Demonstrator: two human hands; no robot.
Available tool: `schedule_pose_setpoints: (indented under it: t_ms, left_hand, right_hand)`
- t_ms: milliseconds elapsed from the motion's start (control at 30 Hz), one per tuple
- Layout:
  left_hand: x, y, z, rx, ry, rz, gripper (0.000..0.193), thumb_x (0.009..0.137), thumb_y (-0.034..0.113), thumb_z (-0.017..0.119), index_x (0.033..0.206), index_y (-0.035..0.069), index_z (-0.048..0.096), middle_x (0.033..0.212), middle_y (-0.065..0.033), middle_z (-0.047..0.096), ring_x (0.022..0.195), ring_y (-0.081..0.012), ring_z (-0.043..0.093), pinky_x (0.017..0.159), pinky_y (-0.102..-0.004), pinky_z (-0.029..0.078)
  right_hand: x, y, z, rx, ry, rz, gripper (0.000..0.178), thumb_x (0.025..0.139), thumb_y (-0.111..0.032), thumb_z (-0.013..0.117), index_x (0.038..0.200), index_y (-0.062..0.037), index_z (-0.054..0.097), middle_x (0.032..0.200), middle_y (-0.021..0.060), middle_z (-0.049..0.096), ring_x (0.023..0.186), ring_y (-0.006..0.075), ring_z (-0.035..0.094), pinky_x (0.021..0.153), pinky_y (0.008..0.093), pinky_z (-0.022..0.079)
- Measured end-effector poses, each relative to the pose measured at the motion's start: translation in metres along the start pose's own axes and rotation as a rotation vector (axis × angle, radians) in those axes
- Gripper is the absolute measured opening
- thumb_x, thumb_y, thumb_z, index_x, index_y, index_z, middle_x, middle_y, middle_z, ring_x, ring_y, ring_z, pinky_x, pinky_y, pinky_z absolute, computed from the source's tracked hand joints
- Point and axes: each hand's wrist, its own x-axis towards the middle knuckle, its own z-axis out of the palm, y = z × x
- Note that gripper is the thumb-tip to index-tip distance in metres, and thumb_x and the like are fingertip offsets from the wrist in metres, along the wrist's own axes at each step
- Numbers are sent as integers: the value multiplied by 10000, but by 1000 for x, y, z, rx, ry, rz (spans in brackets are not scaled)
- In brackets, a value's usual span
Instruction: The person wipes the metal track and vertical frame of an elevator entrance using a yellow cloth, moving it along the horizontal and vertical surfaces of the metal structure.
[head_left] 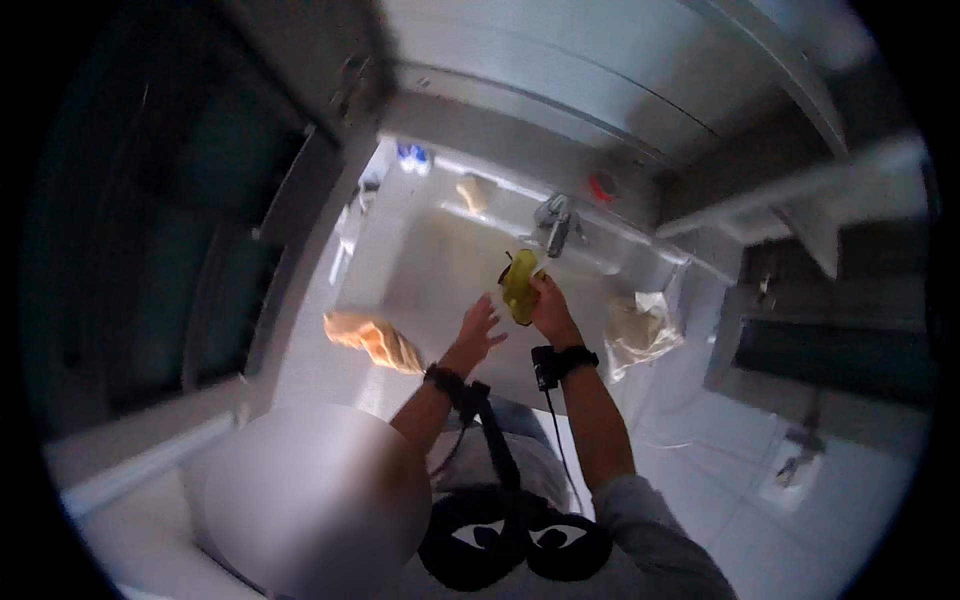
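My right hand is closed on the edge of a soft-looking, yellow-green elongated object with dark edging. Its exact kind is too blurred to make out. The object hangs over the pale sink basin, just below and left of the metal faucet. To the left of the object, my left hand is open, fingers spread and apart from it, holding nothing. A dark strap with a small device and a cable circles each of my wrists.
An orange-tan cloth drapes over the sink's near left edge, and a beige cloth or bag over the right. Along the back ledge are a blue-and-white item, a small beige piece and a red round item.
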Motion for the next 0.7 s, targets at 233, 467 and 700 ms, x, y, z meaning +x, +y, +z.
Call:
schedule_pose_setpoints:
  t_ms: [233, 467, 700]
  left_hand:
    - [41, -9, 60, -200, -207, -102, 433, 948, 522, 503, 1099, 119, 555, 1096, -61, 583, 966, -222, 588, 866, -444, 503]
    - [129, -48, 60, 990, 7, 768, 235, 952, 247, 486, 971, 47, 608, 1030, -156, 635, 928, -289, 635, 786, -391, 512]
    - [126, -35, 97, 404, 357, 555, 250, 927, 239, 486, 955, 28, 618, 919, -233, 635, 901, -366, 630, 796, -455, 494]
  right_hand:
    - [-40, -23, -31, -718, 137, 18, 261, 934, -179, 557, 1121, -7, 618, 1001, 51, 639, 965, 156, 603, 849, 293, 488]
    - [-50, -43, -68, -1107, 66, -140, 323, 935, -152, 566, 1225, -11, 553, 1169, 79, 566, 1084, 149, 534, 882, 294, 474]
    - [7, -24, -59, -297, -3, 140, 645, 846, -19, 684, 1401, -75, 362, 1326, 138, 492, 1230, 212, 494, 1033, 404, 442]
